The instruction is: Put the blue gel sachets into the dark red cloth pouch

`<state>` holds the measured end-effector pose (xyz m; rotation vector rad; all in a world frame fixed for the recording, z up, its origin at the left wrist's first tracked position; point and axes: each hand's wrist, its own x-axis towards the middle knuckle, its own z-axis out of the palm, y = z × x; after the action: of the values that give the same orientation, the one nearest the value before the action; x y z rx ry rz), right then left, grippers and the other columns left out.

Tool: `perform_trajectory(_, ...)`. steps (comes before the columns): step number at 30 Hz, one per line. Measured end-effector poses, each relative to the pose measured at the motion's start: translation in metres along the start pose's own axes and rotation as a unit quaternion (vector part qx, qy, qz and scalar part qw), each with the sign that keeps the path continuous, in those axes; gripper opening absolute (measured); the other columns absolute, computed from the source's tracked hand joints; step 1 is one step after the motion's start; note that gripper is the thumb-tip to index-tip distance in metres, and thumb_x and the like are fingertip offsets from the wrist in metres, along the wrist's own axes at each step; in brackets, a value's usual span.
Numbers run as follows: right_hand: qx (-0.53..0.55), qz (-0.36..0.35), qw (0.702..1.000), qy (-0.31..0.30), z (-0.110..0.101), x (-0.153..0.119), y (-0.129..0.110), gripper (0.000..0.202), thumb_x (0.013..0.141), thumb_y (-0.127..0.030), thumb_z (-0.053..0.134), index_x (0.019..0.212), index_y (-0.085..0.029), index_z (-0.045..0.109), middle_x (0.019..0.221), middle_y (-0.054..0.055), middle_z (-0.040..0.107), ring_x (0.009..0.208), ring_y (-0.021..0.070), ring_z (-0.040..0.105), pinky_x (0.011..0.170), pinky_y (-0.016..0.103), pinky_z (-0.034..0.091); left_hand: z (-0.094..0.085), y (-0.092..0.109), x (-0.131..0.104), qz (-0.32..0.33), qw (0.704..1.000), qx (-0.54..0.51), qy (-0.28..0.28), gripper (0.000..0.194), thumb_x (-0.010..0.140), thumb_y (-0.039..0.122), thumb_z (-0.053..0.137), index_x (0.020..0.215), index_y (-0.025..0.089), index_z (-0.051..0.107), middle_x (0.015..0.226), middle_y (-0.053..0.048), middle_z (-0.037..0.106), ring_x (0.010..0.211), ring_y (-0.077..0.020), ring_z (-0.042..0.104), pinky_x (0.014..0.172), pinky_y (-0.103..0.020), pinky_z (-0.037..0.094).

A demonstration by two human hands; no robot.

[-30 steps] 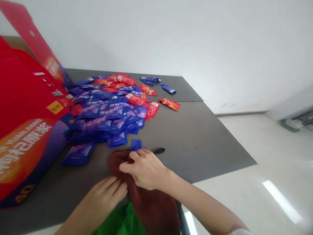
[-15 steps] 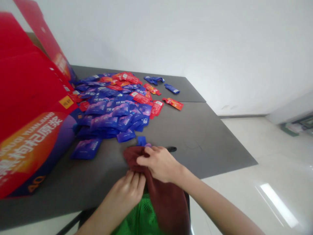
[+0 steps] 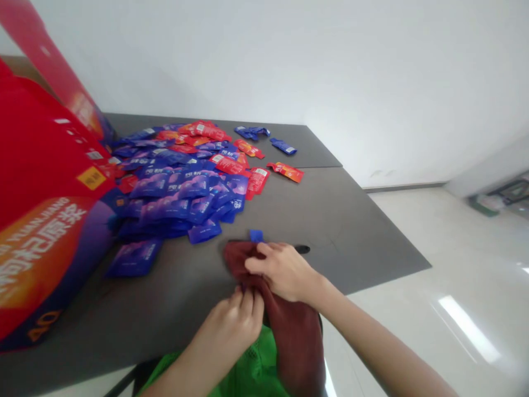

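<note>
A dark red-brown cloth point(image 3: 295, 336) is bunched at the table's front edge and hangs down below it. My left hand point(image 3: 242, 314) is closed on its near side, fingers curled. Fingers bent into the folds, my right hand point(image 3: 285, 270) grips the same cloth from the right. Just beyond the cloth lies a small blue packet point(image 3: 256, 236), partly covered. A small black object point(image 3: 303, 249) sits right of it. Farther back, a heap of blue and purple packets point(image 3: 171, 207) is mixed with red packets point(image 3: 206, 130).
A large red printed box point(image 3: 45, 165) fills the left side of the grey table point(image 3: 330, 220). A few loose packets point(image 3: 287, 172) lie at the back right. Green mesh fabric point(image 3: 243, 369) shows below the hands. A white wall stands behind, with pale floor to the right.
Both hands and the bunched cloth have shifted slightly right over the table. The view has turned a little, so the box and packets appear farther left. Both hands still grip the cloth.
</note>
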<state>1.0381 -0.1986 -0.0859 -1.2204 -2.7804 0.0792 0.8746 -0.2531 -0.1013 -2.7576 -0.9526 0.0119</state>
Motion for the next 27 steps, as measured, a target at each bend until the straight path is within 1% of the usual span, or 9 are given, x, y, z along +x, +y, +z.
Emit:
perform_trajectory(3, -0.038, 0.100, 0.994, -0.012, 0.011, 0.012, 0.033, 0.025, 0.092, -0.029, 0.032, 0.107, -0.029, 0.053, 0.092, 0.004, 0.055, 0.067, 0.0129, 0.049, 0.059, 0.025, 0.026, -0.005, -0.003, 0.005, 0.032, 0.998, -0.031, 0.038, 0.040, 0.073, -0.003, 0.044, 0.108, 0.007, 0.060, 0.100, -0.017, 0.068, 0.077, -0.0206, 0.068, 0.055, -0.023, 0.052)
perform_trajectory(6, -0.060, 0.181, 0.980, 0.060, 0.000, 0.005, 0.068, 0.029, 0.094, -0.035, 0.028, 0.102, -0.026, 0.055, 0.090, 0.004, 0.056, 0.071, 0.0143, 0.051, 0.062, 0.025, 0.030, -0.015, -0.012, 0.020, 0.018, 0.977, -0.202, 0.067, 0.022, 0.080, 0.006, 0.046, 0.092, 0.014, 0.063, 0.080, -0.005, 0.071, 0.062, -0.0146, 0.065, 0.056, -0.021, 0.050)
perform_trajectory(11, -0.017, 0.329, 0.879, 0.345, -0.038, -0.041, 0.096, 0.024, 0.092, -0.035, 0.033, 0.091, -0.022, 0.053, 0.086, 0.003, 0.055, 0.078, 0.0165, 0.052, 0.067, 0.027, 0.036, -0.029, -0.034, 0.047, -0.278, 0.868, -0.397, 0.107, 0.032, 0.089, 0.036, 0.040, 0.064, 0.018, 0.050, 0.047, 0.004, 0.057, 0.043, -0.0103, 0.057, 0.045, -0.017, 0.040)
perform_trajectory(13, -0.011, 0.362, 0.843, 0.397, -0.046, -0.055, 0.100, 0.019, 0.090, -0.034, 0.037, 0.090, -0.022, 0.052, 0.086, 0.003, 0.055, 0.078, 0.0171, 0.051, 0.068, 0.028, 0.037, -0.028, -0.039, 0.040, -0.316, 0.900, -0.300, 0.029, 0.034, 0.090, 0.040, 0.038, 0.068, 0.019, 0.052, 0.050, 0.000, 0.060, 0.047, -0.0163, 0.061, 0.043, -0.021, 0.039)
perform_trajectory(16, 0.007, 0.383, 0.835, 0.395, -0.052, -0.065, 0.100, 0.018, 0.089, -0.034, 0.039, 0.088, -0.022, 0.053, 0.083, 0.002, 0.055, 0.076, 0.0172, 0.051, 0.068, 0.029, 0.037, -0.023, -0.040, 0.012, -0.290, 0.943, -0.124, -0.108, 0.033, 0.090, 0.041, 0.036, 0.078, 0.020, 0.059, 0.054, -0.004, 0.063, 0.051, -0.0252, 0.064, 0.041, -0.027, 0.038)
perform_trajectory(18, 0.021, 0.383, 0.830, 0.404, -0.057, -0.068, 0.095, 0.020, 0.089, -0.036, 0.037, 0.089, -0.022, 0.052, 0.080, 0.002, 0.055, 0.076, 0.0171, 0.051, 0.070, 0.030, 0.038, -0.020, -0.043, -0.001, -0.244, 0.962, -0.085, -0.087, 0.032, 0.091, 0.038, 0.035, 0.085, 0.022, 0.062, 0.067, -0.005, 0.069, 0.061, -0.0248, 0.067, 0.046, -0.029, 0.045)
perform_trajectory(20, 0.027, 0.375, 0.821, 0.430, -0.066, -0.067, 0.087, 0.024, 0.091, -0.038, 0.035, 0.090, -0.021, 0.052, 0.078, 0.001, 0.053, 0.076, 0.0166, 0.051, 0.071, 0.031, 0.038, -0.016, -0.050, 0.002, -0.176, 0.982, -0.068, 0.010, 0.028, 0.090, 0.036, 0.041, 0.100, 0.022, 0.062, 0.096, -0.007, 0.070, 0.089, -0.0257, 0.066, 0.066, -0.035, 0.052)
perform_trajectory(23, 0.054, 0.302, 0.868, 0.392, -0.075, -0.056, 0.069, 0.026, 0.092, -0.038, 0.032, 0.090, -0.020, 0.051, 0.079, 0.001, 0.053, 0.075, 0.0149, 0.050, 0.070, 0.029, 0.038, -0.004, -0.063, 0.029, -0.047, 0.993, -0.075, 0.075, 0.034, 0.085, 0.028, 0.053, 0.118, 0.018, 0.056, 0.122, -0.009, 0.060, 0.118, -0.0264, 0.051, 0.092, -0.040, 0.046)
perform_trajectory(27, 0.063, 0.151, 0.975, 0.147, -0.047, -0.021, 0.047, 0.025, 0.094, -0.033, 0.031, 0.092, -0.021, 0.053, 0.087, 0.002, 0.055, 0.073, 0.0128, 0.051, 0.065, 0.025, 0.036, 0.009, -0.071, 0.061, 0.027, 0.995, -0.092, -0.011, 0.032, 0.083, 0.007, 0.047, 0.111, 0.017, 0.059, 0.106, -0.007, 0.068, 0.097, -0.0186, 0.063, 0.085, -0.032, 0.050)
